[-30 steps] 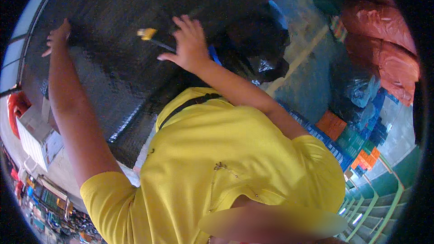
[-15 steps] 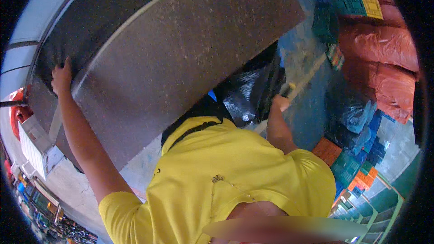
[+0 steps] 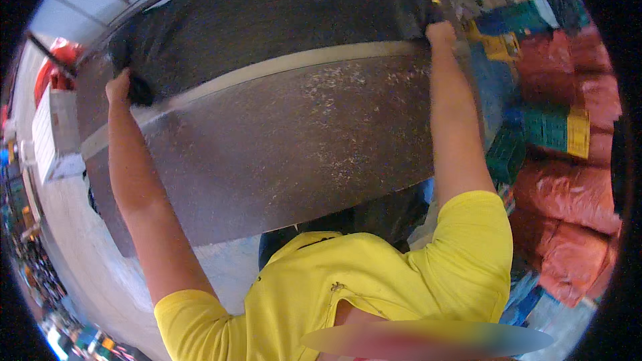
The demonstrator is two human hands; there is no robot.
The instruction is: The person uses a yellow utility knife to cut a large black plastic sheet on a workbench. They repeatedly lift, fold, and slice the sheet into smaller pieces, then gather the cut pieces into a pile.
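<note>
A black sheet (image 3: pixel 267 27), thin and flexible, lies stretched across the far half of a brown tabletop (image 3: pixel 301 127). I cannot tell whether it is cloth or plastic. My left hand (image 3: pixel 118 87) is closed on its left end, where the material bunches into dark folds. Over at the far right, my right hand (image 3: pixel 440 32) grips the other end, its fingers partly hidden. A small yellow spot shows just beyond that hand, too blurred to name. Along the near edge of the sheet runs a pale strip (image 3: pixel 267 69) across the table. Pale specks and scuffs mark the bare tabletop.
Stacked red plastic-wrapped bundles (image 3: pixel 568 194) stand right of the table, with a green and yellow crate (image 3: pixel 555 128) among them. At left are a white box (image 3: pixel 60 130) and a red bag (image 3: pixel 57 70). Dark material hangs below the table's near edge.
My right hand has moved from low beside the black plastic bag up to the sheet's right end. My left hand stays on its left end. The view has turned toward the table.
</note>
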